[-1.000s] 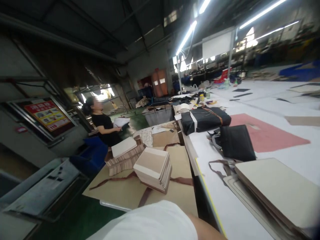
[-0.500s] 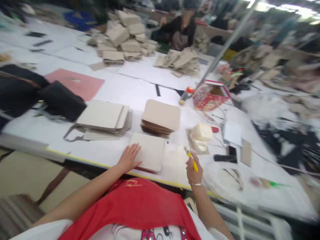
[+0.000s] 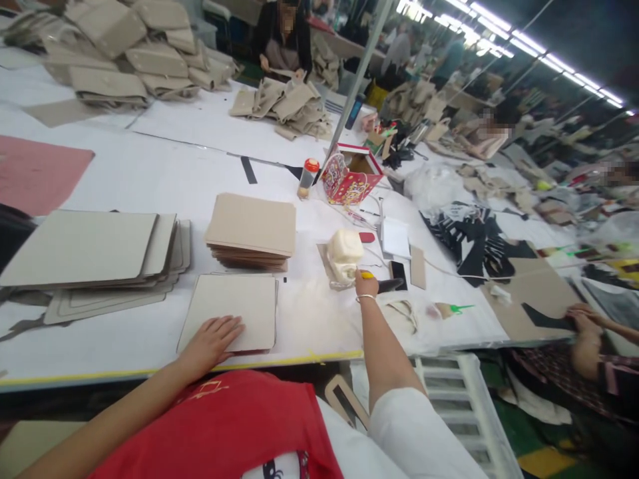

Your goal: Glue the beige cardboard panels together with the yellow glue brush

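Observation:
My left hand lies flat, fingers stretched, on the near edge of a low stack of light grey rectangular panels. Out to the right, my right hand is closed round a brush with a yellow handle. The brush's tip is hidden at the mouth of a cream plastic jug, which lies on a piece of board. Behind the low stack stands a taller pile of beige panels. Larger grey panels are heaped to the left.
A red patterned box and a red-capped bottle stand farther back. A phone and white pad lie right of the jug. A slanted metal pole rises behind. Co-workers sit across the table and at the right.
My right hand has carried the brush forward from above the table to the jug's mouth. My left hand stays on the low stack. The camera view has turned rightward.

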`<state>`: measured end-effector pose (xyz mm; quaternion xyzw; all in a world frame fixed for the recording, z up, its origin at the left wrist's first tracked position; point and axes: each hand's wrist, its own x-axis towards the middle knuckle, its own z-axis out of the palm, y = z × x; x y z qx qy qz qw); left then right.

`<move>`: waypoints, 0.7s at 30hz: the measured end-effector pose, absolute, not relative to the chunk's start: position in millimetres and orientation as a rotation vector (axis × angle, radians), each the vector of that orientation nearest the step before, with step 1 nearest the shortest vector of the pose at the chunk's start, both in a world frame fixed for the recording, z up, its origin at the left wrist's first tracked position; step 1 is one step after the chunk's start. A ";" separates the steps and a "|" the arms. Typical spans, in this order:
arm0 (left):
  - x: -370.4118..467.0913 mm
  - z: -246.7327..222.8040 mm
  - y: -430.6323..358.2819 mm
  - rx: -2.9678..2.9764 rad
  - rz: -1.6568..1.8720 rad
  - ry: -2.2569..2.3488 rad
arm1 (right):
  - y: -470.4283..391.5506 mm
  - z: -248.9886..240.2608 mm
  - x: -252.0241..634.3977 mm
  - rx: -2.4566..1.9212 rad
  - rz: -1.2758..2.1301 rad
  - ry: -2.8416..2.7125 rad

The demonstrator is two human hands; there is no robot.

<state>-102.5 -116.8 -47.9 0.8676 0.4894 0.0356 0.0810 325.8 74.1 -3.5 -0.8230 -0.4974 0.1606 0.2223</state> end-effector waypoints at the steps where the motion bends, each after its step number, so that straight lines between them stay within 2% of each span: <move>1: -103.5 -48.4 -116.4 2.594 0.135 1.450 | 79.0 -7.2 326.9 -2.289 0.453 -1.401; 8: -113.1 -45.1 -115.7 2.556 0.497 1.526 | 63.5 -12.5 334.8 -2.150 0.543 -1.699; 13: -116.8 -34.3 -110.6 2.509 0.596 1.517 | 38.1 -6.1 341.9 -2.047 0.533 -1.877; 15: -116.8 -28.8 -104.3 2.503 0.631 1.509 | 35.6 -4.9 341.9 -2.022 0.583 -1.774; 21: -107.8 4.2 -72.6 2.590 0.751 1.469 | 47.6 -8.2 319.4 -1.922 0.711 -0.919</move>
